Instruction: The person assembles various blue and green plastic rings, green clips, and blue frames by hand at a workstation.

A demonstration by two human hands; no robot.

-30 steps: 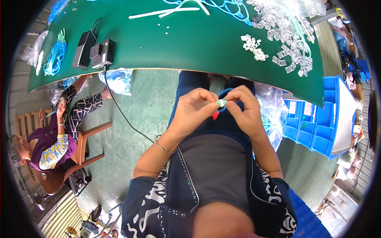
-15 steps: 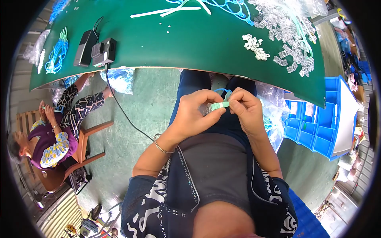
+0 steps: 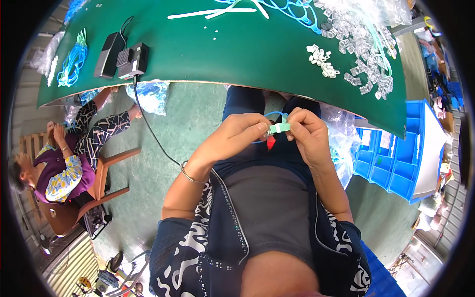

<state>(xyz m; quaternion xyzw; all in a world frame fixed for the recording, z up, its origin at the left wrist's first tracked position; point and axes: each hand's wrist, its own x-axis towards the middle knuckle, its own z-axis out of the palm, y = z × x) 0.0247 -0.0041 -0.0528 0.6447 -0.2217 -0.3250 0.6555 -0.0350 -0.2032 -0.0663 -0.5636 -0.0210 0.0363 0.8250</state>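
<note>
"Green strip: where is it held?"

"Above the dark trousers, near the edge of the green table. Its left end is pinched by the left hand; its right end is gripped between thumb and fingers of the right hand."

"What is seen around it?"

"A blue cord is looped beside it, partly hidden by the hands. White clips and clear pieces are scattered on the table."

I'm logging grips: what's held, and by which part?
A green strip, by its ends: left hand on one, right hand on the other.
</note>
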